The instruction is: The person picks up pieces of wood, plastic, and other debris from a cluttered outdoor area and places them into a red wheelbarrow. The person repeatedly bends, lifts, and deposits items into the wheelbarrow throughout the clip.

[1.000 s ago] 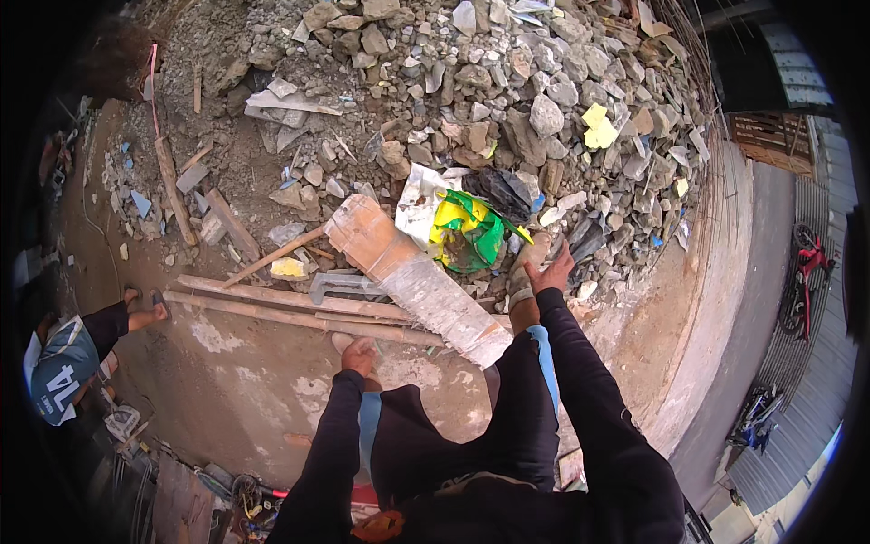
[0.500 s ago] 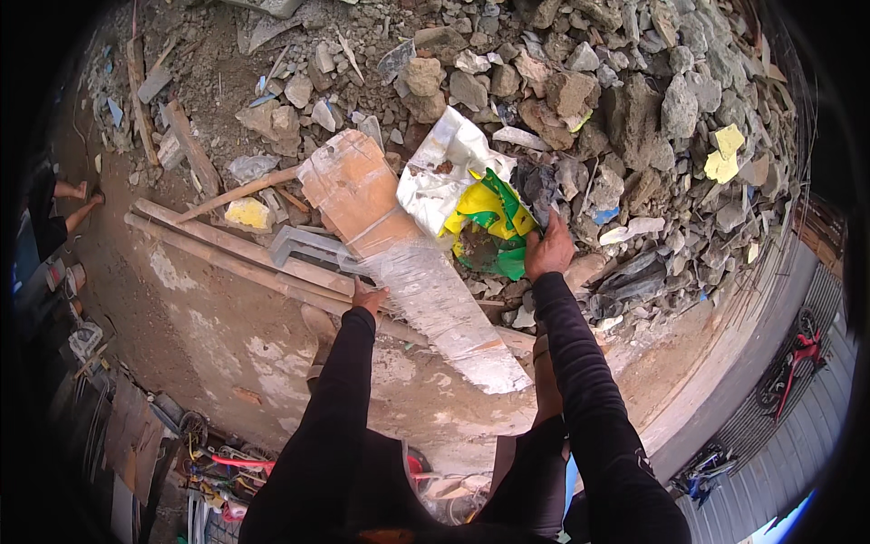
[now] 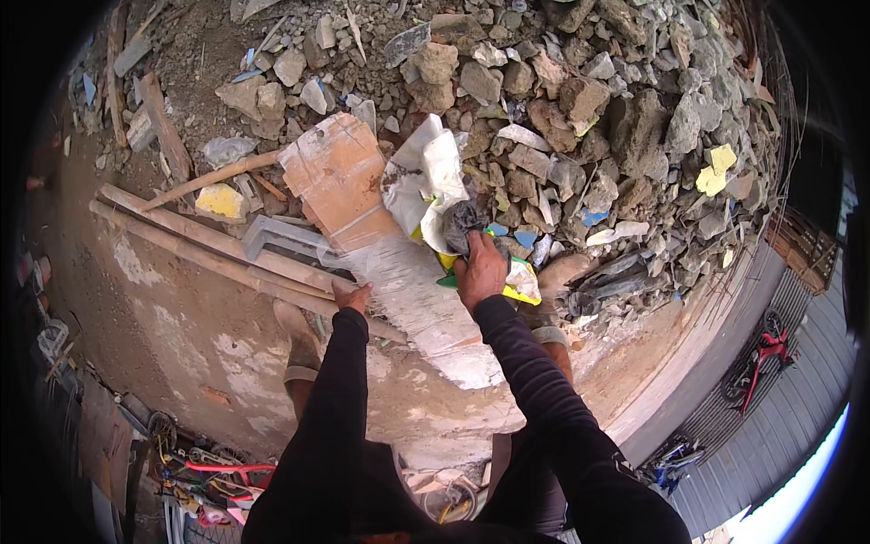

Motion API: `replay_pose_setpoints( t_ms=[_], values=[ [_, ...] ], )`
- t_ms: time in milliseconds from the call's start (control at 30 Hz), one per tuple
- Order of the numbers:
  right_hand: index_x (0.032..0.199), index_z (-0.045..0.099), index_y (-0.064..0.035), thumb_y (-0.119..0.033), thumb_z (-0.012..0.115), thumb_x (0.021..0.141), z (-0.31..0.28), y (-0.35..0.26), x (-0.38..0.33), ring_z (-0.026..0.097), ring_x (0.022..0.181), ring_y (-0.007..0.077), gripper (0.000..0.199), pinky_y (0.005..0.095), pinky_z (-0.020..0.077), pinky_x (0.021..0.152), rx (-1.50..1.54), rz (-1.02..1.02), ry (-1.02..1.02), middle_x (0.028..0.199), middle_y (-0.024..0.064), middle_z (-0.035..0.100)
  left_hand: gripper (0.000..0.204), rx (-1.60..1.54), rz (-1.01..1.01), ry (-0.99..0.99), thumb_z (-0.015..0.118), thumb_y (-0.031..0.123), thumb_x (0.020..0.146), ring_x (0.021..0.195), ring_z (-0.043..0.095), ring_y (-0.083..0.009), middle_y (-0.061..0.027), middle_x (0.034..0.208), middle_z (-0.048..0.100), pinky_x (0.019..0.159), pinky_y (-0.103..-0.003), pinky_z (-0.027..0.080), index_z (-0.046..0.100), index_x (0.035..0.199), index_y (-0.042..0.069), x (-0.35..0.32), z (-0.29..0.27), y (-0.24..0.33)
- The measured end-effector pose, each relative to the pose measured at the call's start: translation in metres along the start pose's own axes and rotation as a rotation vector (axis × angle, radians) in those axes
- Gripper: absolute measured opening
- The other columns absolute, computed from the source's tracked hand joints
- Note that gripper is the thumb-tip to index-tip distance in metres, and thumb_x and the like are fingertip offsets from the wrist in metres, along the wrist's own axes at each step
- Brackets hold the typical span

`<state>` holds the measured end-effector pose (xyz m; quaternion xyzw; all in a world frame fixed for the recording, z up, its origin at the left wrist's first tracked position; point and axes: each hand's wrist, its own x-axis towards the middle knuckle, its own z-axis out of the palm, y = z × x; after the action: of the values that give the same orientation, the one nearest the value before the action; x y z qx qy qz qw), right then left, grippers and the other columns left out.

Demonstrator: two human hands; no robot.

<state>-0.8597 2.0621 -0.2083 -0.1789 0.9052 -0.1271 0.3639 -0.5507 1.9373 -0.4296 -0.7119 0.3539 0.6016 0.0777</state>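
Note:
My right hand (image 3: 482,275) is closed on a dark grey crumpled piece of plastic (image 3: 466,220), bunched with a white plastic sack (image 3: 426,172). Yellow and green printed parts of the sack (image 3: 523,283) stick out beside that hand. Below and to the left slants a long piece of cardboard (image 3: 337,177), its near part covered with torn whitish film. At the cardboard's left edge, my left hand (image 3: 352,296) grips it with the thumb toward the top; some fingers are hidden. A grey metal frame (image 3: 281,238) lies close to the left hand.
A heap of broken concrete and stones (image 3: 634,136) rises ahead and to the right. Wooden poles (image 3: 208,245) lie at the left, near a yellow-faced chunk (image 3: 220,201). A red bicycle (image 3: 767,358) stands far right by corrugated sheeting. My feet flank the cardboard.
My right hand has moved left with the dark plastic, and the sack is now bunched up over the cardboard, hiding most of its green and yellow part. The left hand stays at the cardboard's edge.

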Motion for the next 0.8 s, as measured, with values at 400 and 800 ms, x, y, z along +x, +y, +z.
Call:
replay_pose_setpoints(
  t_ms=[400,800],
  values=[
    [0.109,0.053,0.0046,-0.036,0.073,0.068,0.008,0.074,0.068,0.061,0.094,0.0401,0.061,0.0439,0.0495,0.082,-0.138,0.149,-0.063,0.099,0.0264,0.063,0.048,0.126,-0.009,-0.331,0.081,0.018,0.070,0.094,0.057,-0.0223,-0.0155,0.103,0.061,0.083,-0.033,0.042,0.057,0.103,-0.006,-0.054,0.022,0.071],
    [0.097,0.060,0.0052,-0.018,0.063,0.074,-0.179,-0.007,-0.025,0.064,0.076,0.0318,0.032,0.0412,0.0499,0.070,0.107,-0.069,0.134,0.086,0.0230,0.065,0.038,-0.208,0.554,0.027,0.081,0.016,0.072,0.055,0.036,-0.0141,0.0002,0.060,0.042,0.053,-0.032,0.033,0.047,0.059,0.003,-0.194,-0.117,0.208]
  ],
)
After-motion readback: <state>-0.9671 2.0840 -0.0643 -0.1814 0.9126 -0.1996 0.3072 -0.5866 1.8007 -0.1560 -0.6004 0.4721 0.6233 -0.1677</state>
